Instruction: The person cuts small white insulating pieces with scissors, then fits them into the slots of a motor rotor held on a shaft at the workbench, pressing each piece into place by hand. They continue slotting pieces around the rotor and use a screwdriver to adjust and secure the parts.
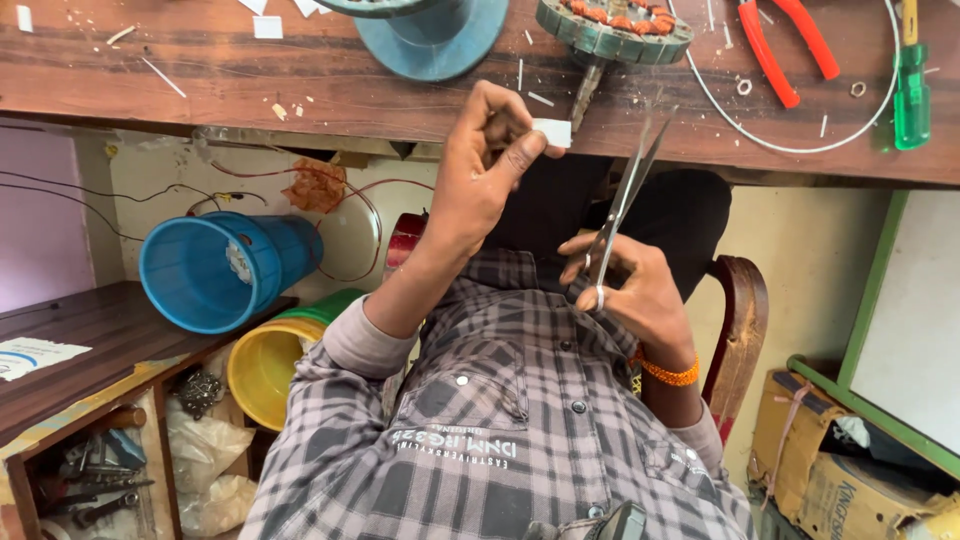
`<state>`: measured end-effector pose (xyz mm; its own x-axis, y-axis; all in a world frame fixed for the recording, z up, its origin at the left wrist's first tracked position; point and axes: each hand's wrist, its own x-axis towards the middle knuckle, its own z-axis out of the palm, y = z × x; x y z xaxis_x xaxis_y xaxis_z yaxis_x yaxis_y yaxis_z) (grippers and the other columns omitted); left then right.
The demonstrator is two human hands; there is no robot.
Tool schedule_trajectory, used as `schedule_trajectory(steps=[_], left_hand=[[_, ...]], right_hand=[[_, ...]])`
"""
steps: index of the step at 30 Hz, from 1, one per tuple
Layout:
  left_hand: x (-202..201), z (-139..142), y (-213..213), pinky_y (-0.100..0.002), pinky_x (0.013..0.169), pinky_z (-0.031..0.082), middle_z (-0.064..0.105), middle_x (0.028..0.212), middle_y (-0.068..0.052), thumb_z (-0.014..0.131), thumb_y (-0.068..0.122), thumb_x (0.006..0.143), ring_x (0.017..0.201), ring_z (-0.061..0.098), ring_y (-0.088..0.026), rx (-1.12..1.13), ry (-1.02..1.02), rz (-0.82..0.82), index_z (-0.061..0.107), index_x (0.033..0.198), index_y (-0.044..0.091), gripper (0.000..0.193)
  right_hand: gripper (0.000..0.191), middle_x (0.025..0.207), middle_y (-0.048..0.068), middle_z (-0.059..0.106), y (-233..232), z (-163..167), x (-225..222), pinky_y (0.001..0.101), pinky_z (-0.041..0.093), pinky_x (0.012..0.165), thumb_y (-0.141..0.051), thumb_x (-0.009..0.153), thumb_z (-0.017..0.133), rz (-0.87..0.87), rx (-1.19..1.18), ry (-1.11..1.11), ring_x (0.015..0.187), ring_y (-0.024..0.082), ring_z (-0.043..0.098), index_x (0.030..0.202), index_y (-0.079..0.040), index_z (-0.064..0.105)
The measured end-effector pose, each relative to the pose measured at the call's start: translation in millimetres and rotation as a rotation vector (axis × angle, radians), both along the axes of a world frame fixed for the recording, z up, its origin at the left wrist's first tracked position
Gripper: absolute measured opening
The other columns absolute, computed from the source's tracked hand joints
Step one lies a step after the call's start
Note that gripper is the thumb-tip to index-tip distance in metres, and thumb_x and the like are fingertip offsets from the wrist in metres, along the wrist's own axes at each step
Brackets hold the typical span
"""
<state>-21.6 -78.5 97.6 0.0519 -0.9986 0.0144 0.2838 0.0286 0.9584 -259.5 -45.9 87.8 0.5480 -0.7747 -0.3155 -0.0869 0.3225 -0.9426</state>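
Observation:
My left hand is raised in front of the wooden workbench edge and pinches a small white rectangular slip of paper between thumb and fingers. My right hand, with an orange band at the wrist, holds a pair of steel scissors. Their blades point up toward the slip, slightly parted, with the tips just right of and below it and not touching it. My checked shirt fills the lower middle of the view.
On the workbench lie a round stator with copper windings, a blue round housing, red-handled pliers, a green screwdriver, a white wire loop and paper scraps. Below are a blue bucket, a yellow bucket, a wooden chair and a cardboard box.

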Motion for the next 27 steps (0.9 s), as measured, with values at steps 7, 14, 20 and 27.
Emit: schedule_trajectory(steps=[7,14,20,27], left_hand=[[5,14,0,-0.020,0.068,0.047,0.076,0.106,-0.003,0.071,0.009,0.106,0.082,0.061,-0.004,-0.055,-0.207,-0.011,0.073,0.127,0.008,0.022],[-2,22,3,-0.021,0.072,0.062,0.078,0.107,-0.009,0.074,0.007,0.100,0.092,0.079,-0.011,-0.048,-0.352,0.027,0.075,0.112,0.002,0.013],[-6,27,5,-0.022,0.069,0.063,0.075,0.122,-0.015,0.073,0.004,0.098,0.090,0.079,-0.013,-0.060,-0.357,0.019,0.076,0.109,-0.001,0.012],[-2,30,4,-0.020,0.065,0.060,0.076,0.121,-0.018,0.074,0.005,0.098,0.087,0.080,-0.013,-0.062,-0.355,-0.049,0.075,0.108,-0.002,0.012]], right_hand=[[0.075,0.086,-0.001,0.063,-2,1,7,0.0238,0.046,0.064,-0.042,0.065,0.093,0.179,0.021,0.037,0.073,0.006,0.056,0.122,0.001,0.070],[0.066,0.079,-0.003,0.061,4,0,8,0.0215,0.039,0.057,-0.032,0.067,0.092,0.174,0.129,0.011,0.066,0.002,0.049,0.118,0.004,0.070],[0.053,0.073,-0.002,0.059,4,-3,7,0.0213,0.036,0.054,-0.020,0.070,0.092,0.135,0.215,-0.036,0.062,0.002,0.049,0.110,0.007,0.069],[0.048,0.073,-0.003,0.057,6,-4,1,0.0215,0.037,0.054,-0.014,0.072,0.091,0.122,0.189,-0.067,0.062,0.002,0.049,0.108,0.007,0.068]])
